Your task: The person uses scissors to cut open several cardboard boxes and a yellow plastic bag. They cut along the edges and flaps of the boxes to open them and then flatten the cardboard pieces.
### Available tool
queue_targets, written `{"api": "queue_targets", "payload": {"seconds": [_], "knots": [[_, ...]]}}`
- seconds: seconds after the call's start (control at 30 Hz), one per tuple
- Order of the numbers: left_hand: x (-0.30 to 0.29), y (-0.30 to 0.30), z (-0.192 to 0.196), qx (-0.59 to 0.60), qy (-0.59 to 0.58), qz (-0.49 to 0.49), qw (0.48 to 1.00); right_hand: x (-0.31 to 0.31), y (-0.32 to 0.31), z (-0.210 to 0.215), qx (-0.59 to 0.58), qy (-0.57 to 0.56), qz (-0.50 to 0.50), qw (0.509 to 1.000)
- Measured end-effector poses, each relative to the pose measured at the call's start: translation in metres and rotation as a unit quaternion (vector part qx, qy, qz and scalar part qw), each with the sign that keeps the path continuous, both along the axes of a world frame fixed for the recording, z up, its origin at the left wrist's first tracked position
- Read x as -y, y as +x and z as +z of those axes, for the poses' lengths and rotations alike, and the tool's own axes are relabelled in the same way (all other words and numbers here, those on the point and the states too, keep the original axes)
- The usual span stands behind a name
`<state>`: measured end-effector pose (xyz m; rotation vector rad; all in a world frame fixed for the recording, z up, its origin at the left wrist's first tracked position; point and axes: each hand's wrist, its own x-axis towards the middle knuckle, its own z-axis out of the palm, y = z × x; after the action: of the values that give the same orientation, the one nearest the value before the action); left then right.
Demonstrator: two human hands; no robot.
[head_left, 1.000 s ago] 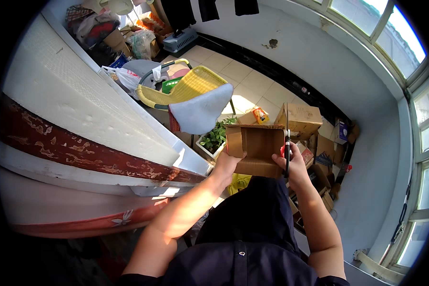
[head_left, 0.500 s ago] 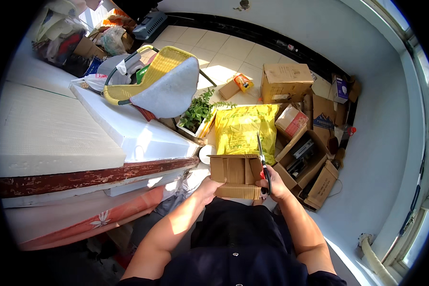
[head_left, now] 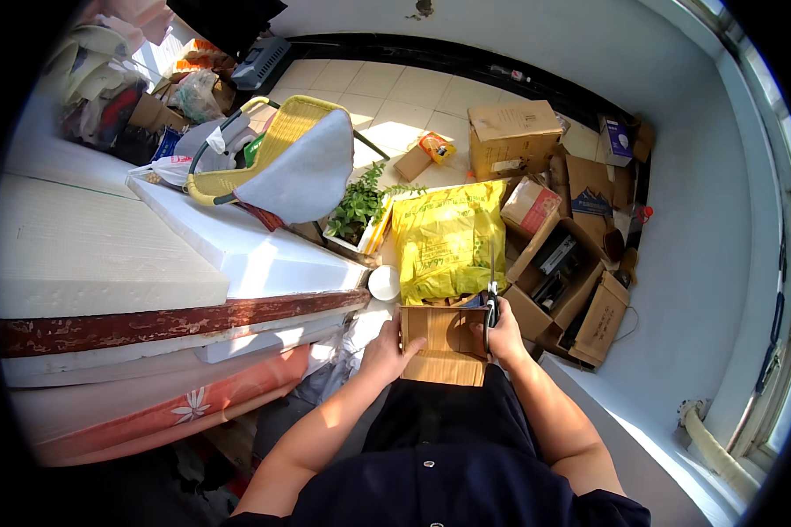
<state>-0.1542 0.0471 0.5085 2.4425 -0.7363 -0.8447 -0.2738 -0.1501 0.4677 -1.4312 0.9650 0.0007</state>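
A small open brown cardboard box [head_left: 444, 344] sits between both hands, just below a large crinkled yellow plastic bag [head_left: 448, 239] lying on the floor; behind the bag stands a closed tan cardboard carton with a pale label [head_left: 511, 136]; right of the bag, a small pink-and-white box [head_left: 529, 205] rests among several open brown cartons [head_left: 561, 290]; a little orange packet [head_left: 436, 147] lies on the tiles near the tan carton.

A pale tiled floor [head_left: 387, 83] was lit by sunlight and bounded by white walls [head_left: 703, 255]. Windows [head_left: 787, 351] were set along the right. White foam slabs [head_left: 97, 255] were stacked at the left, and cardboard boxes [head_left: 514, 136] were piled in the far corner.
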Motion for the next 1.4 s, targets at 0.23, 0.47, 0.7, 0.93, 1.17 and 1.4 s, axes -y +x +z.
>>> {"api": "queue_targets", "payload": {"seconds": [0.23,0.47,0.7,0.93,1.17,1.4], "knots": [[-0.074,0.01,-0.038,-0.066,-0.052,0.149,0.985,-0.108,-0.029,-0.011,0.016,0.027,-0.092,0.995],[-0.138,0.01,-0.07,-0.424,-0.275,0.33,0.797,-0.159,-0.076,-0.054,0.138,0.388,-0.192,0.891],[-0.168,-0.036,-0.135,-0.439,-0.086,0.353,0.821,-0.173,-0.11,-0.102,-0.002,0.217,-0.155,0.964],[-0.167,-0.067,-0.222,-0.443,-0.057,0.492,0.747,-0.122,-0.118,-0.144,0.045,0.372,-0.189,0.908],[-0.126,-0.077,-0.243,-0.411,-0.089,0.474,0.773,-0.086,-0.121,-0.224,-0.029,0.157,-0.085,0.983],[-0.109,-0.07,-0.356,-0.427,-0.066,0.329,0.84,-0.07,-0.131,-0.314,-0.176,-0.001,0.063,0.982]]}}
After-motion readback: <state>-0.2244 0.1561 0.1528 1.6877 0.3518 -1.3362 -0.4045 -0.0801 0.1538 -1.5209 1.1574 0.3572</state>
